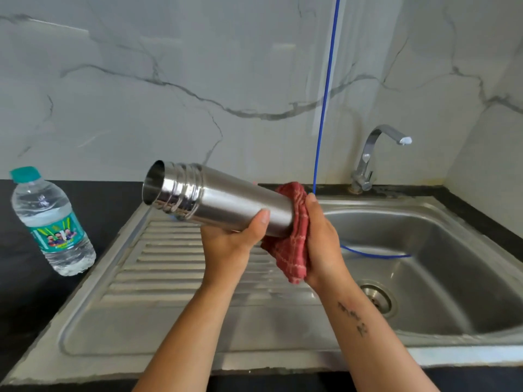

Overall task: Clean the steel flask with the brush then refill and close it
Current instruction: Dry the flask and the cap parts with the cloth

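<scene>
The steel flask (215, 198) lies almost level in the air above the draining board, its open threaded mouth pointing left and no lid on it. My left hand (235, 240) grips its body from below, thumb up on the near side. A red checked cloth (295, 250) covers the flask's base. My right hand (322, 241) holds that cloth against the base, fingers wrapped behind it. No brush and no flask cap are in view.
A capped plastic water bottle (53, 224) stands on the dark counter at the left. The steel sink (441, 267) with its drain is at the right, under a tap (376, 154). A thin blue tube (325, 94) hangs down into the basin. The ribbed draining board (175, 267) lies below my hands.
</scene>
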A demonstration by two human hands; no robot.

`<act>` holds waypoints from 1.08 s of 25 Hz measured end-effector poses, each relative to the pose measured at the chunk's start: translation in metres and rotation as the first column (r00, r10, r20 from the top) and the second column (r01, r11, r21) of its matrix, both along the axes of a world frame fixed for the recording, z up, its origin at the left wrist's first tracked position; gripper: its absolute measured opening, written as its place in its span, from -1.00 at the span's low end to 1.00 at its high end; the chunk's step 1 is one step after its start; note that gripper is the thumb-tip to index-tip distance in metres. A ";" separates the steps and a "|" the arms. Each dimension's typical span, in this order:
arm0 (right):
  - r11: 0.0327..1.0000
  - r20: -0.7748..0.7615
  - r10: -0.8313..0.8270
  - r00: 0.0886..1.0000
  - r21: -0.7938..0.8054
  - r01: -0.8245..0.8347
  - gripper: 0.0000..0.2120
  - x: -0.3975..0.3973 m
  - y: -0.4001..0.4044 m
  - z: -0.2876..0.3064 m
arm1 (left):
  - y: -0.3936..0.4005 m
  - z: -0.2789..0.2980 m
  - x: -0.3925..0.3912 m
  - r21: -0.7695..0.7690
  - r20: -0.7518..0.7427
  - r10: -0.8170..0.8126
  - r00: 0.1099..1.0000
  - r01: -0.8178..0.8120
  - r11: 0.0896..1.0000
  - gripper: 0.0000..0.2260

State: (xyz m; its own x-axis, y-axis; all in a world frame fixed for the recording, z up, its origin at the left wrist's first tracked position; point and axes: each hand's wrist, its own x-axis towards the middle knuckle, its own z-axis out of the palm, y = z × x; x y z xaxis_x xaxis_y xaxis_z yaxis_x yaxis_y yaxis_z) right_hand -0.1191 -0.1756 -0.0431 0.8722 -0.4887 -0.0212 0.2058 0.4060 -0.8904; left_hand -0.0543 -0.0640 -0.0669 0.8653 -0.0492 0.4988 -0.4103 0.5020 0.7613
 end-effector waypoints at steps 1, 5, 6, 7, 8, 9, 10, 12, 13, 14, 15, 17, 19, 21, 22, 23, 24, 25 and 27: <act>0.998 -0.036 -0.004 0.999 -0.061 0.002 -0.56 -0.001 0.004 -0.002 | 0.002 0.000 0.000 -0.012 -0.001 0.021 1.000 -0.021 1.000 -0.60; 0.940 0.098 -0.122 0.988 -0.307 0.147 -0.59 -0.003 0.014 -0.023 | 0.006 0.003 0.010 -0.120 -0.093 0.046 0.995 -0.057 0.991 -0.54; 0.937 0.131 -0.131 0.983 -0.308 0.166 -0.62 -0.005 0.013 -0.020 | 0.006 0.003 0.009 -0.117 -0.102 0.025 0.994 -0.037 0.992 -0.52; 0.951 0.124 -0.128 0.984 -0.265 0.157 -0.63 -0.007 0.013 -0.014 | 0.005 0.001 0.006 -0.098 -0.088 0.004 0.996 -0.013 0.995 -0.51; 0.976 0.078 -0.113 0.991 -0.179 0.125 -0.64 -0.008 0.010 -0.010 | 0.004 -0.001 0.003 -0.073 -0.059 -0.010 0.998 0.006 0.997 -0.52; 0.993 0.011 -0.076 0.997 -0.091 0.076 -0.63 -0.008 0.009 -0.006 | 0.004 -0.003 0.001 -0.049 -0.032 -0.017 0.999 0.015 0.999 -0.56; 0.999 -0.057 -0.031 0.998 -0.045 0.029 -0.61 -0.009 0.010 -0.005 | 0.005 -0.002 0.000 -0.028 -0.012 -0.010 1.000 0.009 1.000 -0.61; 0.992 -0.138 0.019 0.990 -0.123 -0.036 -0.55 -0.011 0.017 -0.006 | 0.009 -0.001 0.006 -0.024 0.002 0.024 1.000 -0.024 0.999 -0.68; 0.980 -0.124 0.000 0.992 -0.197 -0.024 -0.53 -0.011 0.020 -0.010 | 0.012 0.000 0.009 -0.038 -0.010 0.042 0.999 -0.042 0.998 -0.66; 0.964 -0.079 -0.043 0.996 -0.267 0.020 -0.54 -0.011 0.022 -0.014 | 0.013 0.001 0.010 -0.055 -0.024 0.057 0.998 -0.058 0.997 -0.63; 0.942 -0.019 -0.095 0.995 -0.326 0.084 -0.57 -0.012 0.022 -0.017 | 0.014 0.002 0.011 -0.067 -0.036 0.061 0.998 -0.063 0.996 -0.62; 0.915 0.056 -0.149 0.987 -0.371 0.159 -0.64 -0.011 0.017 -0.017 | 0.012 0.000 0.009 -0.042 -0.017 0.036 0.999 -0.036 0.998 -0.62; 0.961 -0.005 -0.110 0.994 -0.255 0.105 -0.67 -0.008 0.014 -0.014 | 0.008 -0.004 0.007 0.041 0.034 0.013 0.999 -0.014 0.999 -0.63; 0.993 -0.139 -0.010 0.990 -0.116 -0.006 -0.66 -0.009 0.013 -0.012 | 0.008 -0.006 0.007 0.097 0.055 0.021 0.998 -0.026 0.995 -0.58; 0.991 -0.214 0.045 0.976 -0.117 -0.071 -0.64 -0.011 0.013 -0.010 | 0.009 -0.005 0.007 0.108 0.052 0.032 0.998 -0.037 0.993 -0.54; 0.982 -0.265 0.078 0.961 -0.149 -0.120 -0.62 -0.011 0.014 -0.011 | 0.010 -0.004 0.007 0.112 0.044 0.041 0.998 -0.045 0.993 -0.52; 0.971 -0.283 0.070 0.956 -0.201 -0.131 -0.58 -0.012 0.015 -0.013 | 0.012 -0.003 0.008 0.112 0.032 0.045 0.998 -0.049 0.993 -0.50; 0.952 -0.275 0.009 0.961 -0.292 -0.093 -0.54 -0.011 0.014 -0.016 | 0.014 -0.002 0.010 0.114 0.015 0.044 0.999 -0.046 0.992 -0.49; 0.849 -0.104 -0.184 0.977 -0.517 0.105 -0.50 -0.013 0.009 -0.016 | 0.016 0.000 0.013 0.170 -0.012 0.022 1.000 -0.019 0.985 -0.49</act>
